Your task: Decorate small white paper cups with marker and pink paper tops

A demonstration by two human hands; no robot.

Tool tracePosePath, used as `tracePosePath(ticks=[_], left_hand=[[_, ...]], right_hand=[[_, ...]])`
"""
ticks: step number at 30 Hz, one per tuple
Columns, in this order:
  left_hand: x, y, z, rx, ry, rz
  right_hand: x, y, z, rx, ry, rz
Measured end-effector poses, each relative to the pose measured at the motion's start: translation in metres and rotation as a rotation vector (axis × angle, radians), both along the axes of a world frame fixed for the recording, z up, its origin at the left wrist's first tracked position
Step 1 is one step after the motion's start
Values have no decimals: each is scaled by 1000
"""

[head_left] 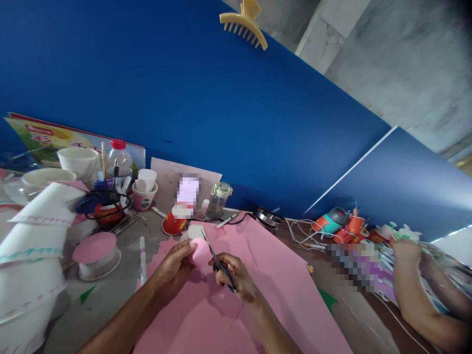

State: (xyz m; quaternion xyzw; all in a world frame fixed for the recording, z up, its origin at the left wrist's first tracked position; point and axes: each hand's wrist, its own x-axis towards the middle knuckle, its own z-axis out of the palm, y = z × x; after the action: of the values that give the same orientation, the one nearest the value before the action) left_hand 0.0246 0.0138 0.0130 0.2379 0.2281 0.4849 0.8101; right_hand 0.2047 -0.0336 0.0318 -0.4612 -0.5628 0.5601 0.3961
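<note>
Between thumb and fingers, my left hand (180, 261) pinches a rounded piece of pink paper (201, 252). My right hand (232, 276) is wrapped round the black handles of a pair of scissors (220, 265), whose blades point up and away beside the paper's right edge. Whether the blades touch the paper, I cannot tell. Just behind the pink piece lies a pale round disc (195, 231). Both hands are above large sheets of pink paper (273, 290) spread over the table.
At left stand joined white paper cups (33, 250), a pink-topped cup (96, 250) and a red-capped bottle (118, 157). A red cup (174, 222) and a glass jar (220, 197) are by the blue partition (184, 98). At right, another person's arms (413, 280) work near white cables (300, 236).
</note>
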Motion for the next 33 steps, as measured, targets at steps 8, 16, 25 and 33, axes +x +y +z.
tracePosePath(ticks=[8,16,25,33], left_hand=[[0,0,1,13,12,1],[1,0,3,-21,14,17],[1,0,1,1,17,6],[-1,2,-2,1,12,2]], right_hand=[[0,1,-2,-37,18,-34],[1,0,-1,-39,34,-23],[2,0,-4,-49,44,-25],[5,-2,-1,-68,59,-9]])
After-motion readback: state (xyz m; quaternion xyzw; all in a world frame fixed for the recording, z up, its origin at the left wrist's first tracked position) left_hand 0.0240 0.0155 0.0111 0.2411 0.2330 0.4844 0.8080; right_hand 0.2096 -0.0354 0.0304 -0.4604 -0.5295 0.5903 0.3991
